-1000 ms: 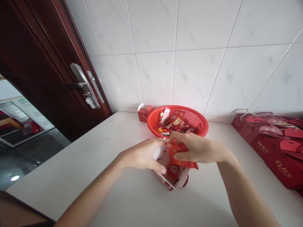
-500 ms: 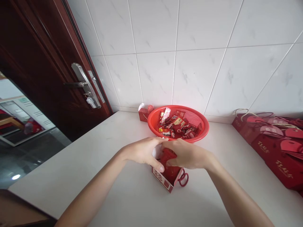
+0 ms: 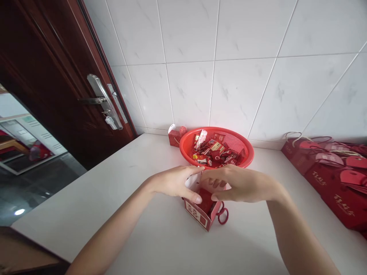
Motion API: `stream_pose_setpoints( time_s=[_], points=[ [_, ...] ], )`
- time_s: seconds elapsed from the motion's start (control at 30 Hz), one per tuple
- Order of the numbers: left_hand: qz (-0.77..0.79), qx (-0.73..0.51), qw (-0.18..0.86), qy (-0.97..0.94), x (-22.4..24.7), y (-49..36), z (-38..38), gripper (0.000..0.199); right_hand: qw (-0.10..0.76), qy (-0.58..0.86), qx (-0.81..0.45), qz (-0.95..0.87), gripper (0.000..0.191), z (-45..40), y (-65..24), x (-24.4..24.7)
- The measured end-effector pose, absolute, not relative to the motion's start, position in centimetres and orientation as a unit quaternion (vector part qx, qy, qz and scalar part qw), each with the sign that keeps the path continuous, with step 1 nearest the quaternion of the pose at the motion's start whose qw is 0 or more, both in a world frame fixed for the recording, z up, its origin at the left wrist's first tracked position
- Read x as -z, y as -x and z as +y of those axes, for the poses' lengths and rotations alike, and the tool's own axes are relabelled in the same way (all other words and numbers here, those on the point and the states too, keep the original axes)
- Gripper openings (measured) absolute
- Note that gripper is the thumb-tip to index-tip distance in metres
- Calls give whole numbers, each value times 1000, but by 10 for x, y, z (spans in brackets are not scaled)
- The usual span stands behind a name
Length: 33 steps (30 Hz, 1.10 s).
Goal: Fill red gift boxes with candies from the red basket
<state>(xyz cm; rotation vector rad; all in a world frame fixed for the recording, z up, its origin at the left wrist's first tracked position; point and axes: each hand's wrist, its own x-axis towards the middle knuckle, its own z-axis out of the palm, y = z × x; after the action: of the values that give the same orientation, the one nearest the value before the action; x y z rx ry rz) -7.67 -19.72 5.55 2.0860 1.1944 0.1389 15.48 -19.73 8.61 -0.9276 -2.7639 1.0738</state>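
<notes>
A small red paper gift box (image 3: 197, 216) with a cord handle stands on the white tabletop, its top unfolded. My left hand (image 3: 176, 182) grips its left side, the thumb at the near wall and the fingers behind by the white inner flap. Inside the box lies a red packet (image 3: 205, 198), partly covered by my hands. Over the box's right side is my right hand (image 3: 237, 184), fingers apart and holding nothing. Just behind both hands sits a red plastic basket (image 3: 247, 162) of wrapped sweets (image 3: 216, 149).
Another small red box (image 3: 174, 138) stands left of the basket against the tiled wall. Rows of red gift bags (image 3: 321, 175) with cord handles line the right side. A dark wooden door (image 3: 57, 76) is at the left, beyond the tabletop (image 3: 137, 229).
My right hand has let go of the red packet, opened and drawn back to the right. The packet now lies lower in the box. My left hand has stayed at the box.
</notes>
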Motion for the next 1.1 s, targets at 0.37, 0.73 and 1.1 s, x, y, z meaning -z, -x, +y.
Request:
stream_pose_setpoints(
  time_s=[0.37, 0.73, 1.1],
  points=[
    [429, -70, 398, -808, -56, 73, -201, 98, 99, 373, -286, -877, 45, -198, -179, -93],
    [444, -112, 406, -791, -52, 77, -198, 79, 12, 459, -178, -871, 29, -198, -151, -79],
    [385, -41, 342, -856, -48, 75, -197, 47, 40, 490, -97, -866, 14, -210, -143, -60]
  ],
)
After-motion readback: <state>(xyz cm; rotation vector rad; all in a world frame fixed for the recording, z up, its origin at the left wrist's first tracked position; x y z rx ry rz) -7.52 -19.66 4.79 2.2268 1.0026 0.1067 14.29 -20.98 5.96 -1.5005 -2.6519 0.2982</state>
